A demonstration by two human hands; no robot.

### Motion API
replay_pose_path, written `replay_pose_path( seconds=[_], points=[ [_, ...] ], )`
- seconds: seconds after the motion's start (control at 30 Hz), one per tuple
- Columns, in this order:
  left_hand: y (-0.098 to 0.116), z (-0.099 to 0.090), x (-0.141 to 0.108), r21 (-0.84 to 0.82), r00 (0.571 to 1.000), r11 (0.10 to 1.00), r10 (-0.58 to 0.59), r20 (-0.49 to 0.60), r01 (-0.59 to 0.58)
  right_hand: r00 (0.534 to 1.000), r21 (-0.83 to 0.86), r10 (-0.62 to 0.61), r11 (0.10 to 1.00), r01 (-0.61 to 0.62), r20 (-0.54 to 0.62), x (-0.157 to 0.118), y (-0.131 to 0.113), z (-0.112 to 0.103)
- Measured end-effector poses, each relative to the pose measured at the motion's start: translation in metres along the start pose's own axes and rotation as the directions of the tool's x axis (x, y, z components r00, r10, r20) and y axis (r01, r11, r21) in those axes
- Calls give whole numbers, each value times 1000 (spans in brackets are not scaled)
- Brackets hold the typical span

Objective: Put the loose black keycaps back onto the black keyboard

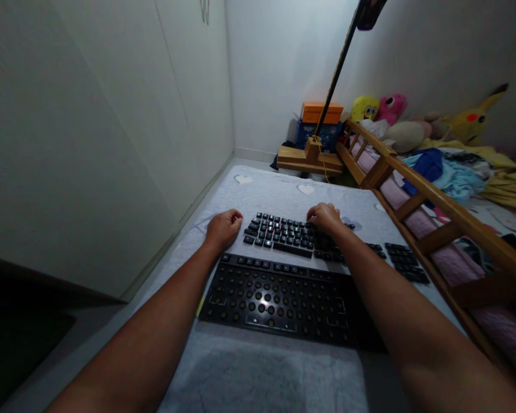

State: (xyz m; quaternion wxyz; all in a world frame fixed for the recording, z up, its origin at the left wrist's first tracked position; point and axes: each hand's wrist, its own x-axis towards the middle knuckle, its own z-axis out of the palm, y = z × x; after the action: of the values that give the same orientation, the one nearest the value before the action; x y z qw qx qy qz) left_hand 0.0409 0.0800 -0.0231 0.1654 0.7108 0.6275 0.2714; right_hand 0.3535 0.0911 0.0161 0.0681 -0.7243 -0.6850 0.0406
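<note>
A black keyboard base (pixel 279 298) lies on the cloth-covered surface, most of its key positions bare, with a row of keys along its top edge. Beyond it, loose black keycaps (pixel 284 232) are laid out in keyboard order, and another group of keycaps (pixel 404 261) lies at the right. My left hand (pixel 224 227) rests on the cloth left of the keycaps, its fingers curled; what they hold, if anything, is hidden. My right hand (pixel 324 218) is at the upper right part of the laid-out keycaps, fingers bent down and pressed together, their tips small and partly hidden.
A wooden bed rail (pixel 434 212) runs along the right side, with clothes and plush toys behind it. At the far end stand a wooden stand base (pixel 312 158) with a black pole and an orange box (pixel 322 112). A white cabinet (pixel 112 115) borders the left.
</note>
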Motion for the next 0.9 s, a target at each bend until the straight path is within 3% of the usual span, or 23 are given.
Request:
replay_pose_path(
  seconds=[0.23, 0.37, 0.47, 0.63, 0.9],
  points=[
    [2, -1, -1, -3, 1000, 1000, -8, 2, 8, 996, 224, -38, 973, 55, -77, -18, -4, -25],
    [4, -3, -1, 13, 1000, 1000, -13, 10, 13, 992, 362, -92, 925, 117, -87, -60, -11, -33],
    [4, -3, -1, 26, 1000, 1000, -14, 12, 13, 981, 547, -183, 816, 188, -64, -102, -16, -30],
    [1, -1, -1, 22, 1000, 1000, -1, -3, 1, 962, 540, -270, 806, 244, -33, -151, -24, -13],
    [1, -2, -1, 18, 1000, 1000, 0, 0, 0, 950, 448, -272, 838, 312, -153, -164, -32, 10]
  ],
)
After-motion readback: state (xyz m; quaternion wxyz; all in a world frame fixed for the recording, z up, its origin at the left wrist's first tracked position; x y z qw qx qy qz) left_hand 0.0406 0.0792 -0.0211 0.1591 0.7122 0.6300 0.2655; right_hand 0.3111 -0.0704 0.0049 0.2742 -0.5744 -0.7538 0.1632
